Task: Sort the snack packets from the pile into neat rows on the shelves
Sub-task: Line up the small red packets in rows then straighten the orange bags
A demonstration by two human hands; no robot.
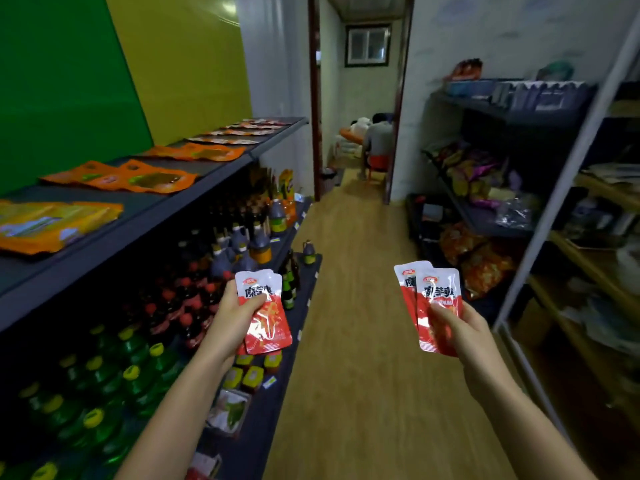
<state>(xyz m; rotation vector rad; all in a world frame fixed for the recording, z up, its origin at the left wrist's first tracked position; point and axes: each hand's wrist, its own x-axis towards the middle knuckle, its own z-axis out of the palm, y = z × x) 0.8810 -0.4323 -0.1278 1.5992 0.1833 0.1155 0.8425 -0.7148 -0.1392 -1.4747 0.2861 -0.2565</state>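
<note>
Holding a pair of red-and-white snack packets (268,320), the left hand (235,313) pinches them with the thumb across the front; the right hand (460,327) pinches a second pair (438,289) likewise. Both pairs stand with long axes roughly upright. The top shelf (145,206), with its rows of orange packets (152,178), lies up and leftward, nearer the left hand, so that hand probably places first

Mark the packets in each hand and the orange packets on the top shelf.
Left packets (273,327): head view, red lower half.
Right packets (438,284): head view, white lettered top.
Orange packets (154,179): head view, dark window panel.
</note>
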